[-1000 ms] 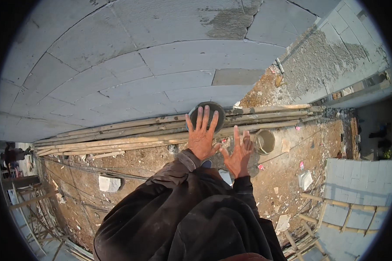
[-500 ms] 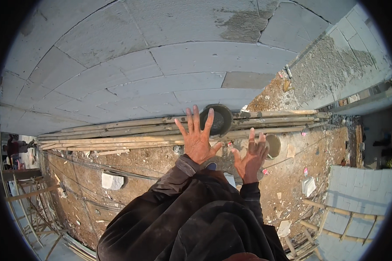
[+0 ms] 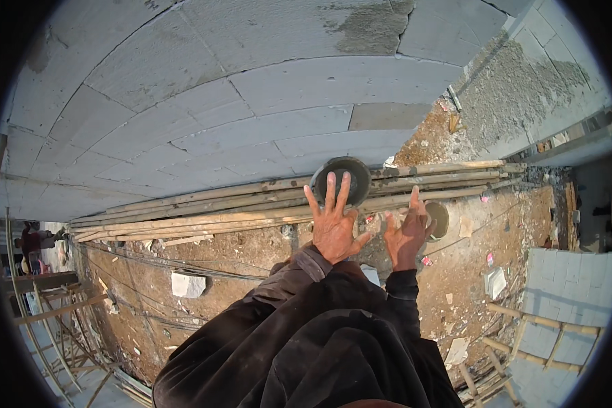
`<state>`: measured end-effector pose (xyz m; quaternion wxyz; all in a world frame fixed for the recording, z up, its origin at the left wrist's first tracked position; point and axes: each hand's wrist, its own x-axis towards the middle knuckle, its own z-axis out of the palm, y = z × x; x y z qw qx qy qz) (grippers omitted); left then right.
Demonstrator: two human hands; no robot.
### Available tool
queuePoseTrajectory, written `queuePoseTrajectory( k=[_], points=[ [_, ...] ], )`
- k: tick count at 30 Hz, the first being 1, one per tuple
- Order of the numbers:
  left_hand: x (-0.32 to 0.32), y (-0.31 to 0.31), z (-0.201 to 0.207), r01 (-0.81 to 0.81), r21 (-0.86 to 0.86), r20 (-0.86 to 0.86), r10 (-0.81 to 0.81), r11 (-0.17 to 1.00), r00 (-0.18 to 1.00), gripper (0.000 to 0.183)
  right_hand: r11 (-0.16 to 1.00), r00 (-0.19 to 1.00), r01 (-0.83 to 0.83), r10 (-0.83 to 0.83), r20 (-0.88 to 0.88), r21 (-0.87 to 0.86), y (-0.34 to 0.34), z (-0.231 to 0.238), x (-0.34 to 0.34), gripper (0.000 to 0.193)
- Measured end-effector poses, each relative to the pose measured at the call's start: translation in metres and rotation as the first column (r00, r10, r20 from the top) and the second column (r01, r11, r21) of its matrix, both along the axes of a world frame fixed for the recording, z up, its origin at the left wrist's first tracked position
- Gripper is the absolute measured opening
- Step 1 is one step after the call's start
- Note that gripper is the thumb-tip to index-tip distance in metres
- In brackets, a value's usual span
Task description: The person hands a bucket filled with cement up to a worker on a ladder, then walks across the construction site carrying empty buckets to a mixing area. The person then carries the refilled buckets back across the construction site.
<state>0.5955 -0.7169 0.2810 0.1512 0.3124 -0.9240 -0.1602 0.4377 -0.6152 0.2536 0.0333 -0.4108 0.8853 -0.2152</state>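
Both of my hands are held out in front of my body with nothing in them. My left hand [image 3: 334, 228] has its fingers stretched apart, and its fingertips overlap a dark round bucket [image 3: 365, 183] in view. Whether they touch it cannot be told. To its right, my right hand [image 3: 405, 238] is raised with fingers apart and partly bent. Just beyond that hand stands a second, lighter bucket [image 3: 439, 222], partly hidden by the fingers. The dark bucket stands at the poles by the wall, with something grey inside.
A grey block wall [image 3: 279, 92] rises ahead. Long bamboo poles [image 3: 204, 216] lie along its foot. On the littered dirt ground [image 3: 136, 285] are a white block piece [image 3: 188, 284] and thin rods. Bamboo frames [image 3: 557, 340] stand lower right; at far left is another person [image 3: 30, 245].
My hands have shifted right and slightly closer together. The fingers of my left hand are less spread, and those of my right bend more. The whole view has turned a little.
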Motion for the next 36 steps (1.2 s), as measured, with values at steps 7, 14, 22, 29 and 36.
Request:
queuePoseTrajectory(
  k=[7, 14, 22, 29, 36],
  points=[
    [0.029, -0.027, -0.012, -0.387, -0.032, -0.032, 0.386, 0.922, 0.922, 0.123, 0.973, 0.973, -0.222, 0.217, -0.075, -0.06, 0.0, 0.014, 0.032, 0.076],
    [0.03, -0.024, -0.013, -0.36, -0.108, 0.002, 0.362, 0.927, 0.932, 0.117, 0.98, 0.97, -0.189, 0.196, 0.143, -0.059, -0.003, 0.006, 0.031, 0.076],
    [0.004, 0.001, -0.005, -0.139, 0.027, -0.064, 0.14, 0.99, 0.988, 0.119, 0.991, 0.989, -0.101, 0.091, -0.112, -0.087, 0.006, 0.003, 0.021, 0.069],
    [0.023, -0.028, -0.013, -0.389, -0.031, -0.036, 0.388, 0.921, 0.921, 0.127, 0.974, 0.981, -0.194, 0.194, -0.006, -0.113, 0.007, 0.021, 0.04, 0.077],
    [-0.003, 0.013, -0.012, -0.101, 0.027, 0.013, 0.1, 0.995, 0.995, 0.122, 0.993, 0.996, 0.07, -0.065, 0.055, -0.1, 0.019, 0.011, 0.005, 0.083]
  ],
)
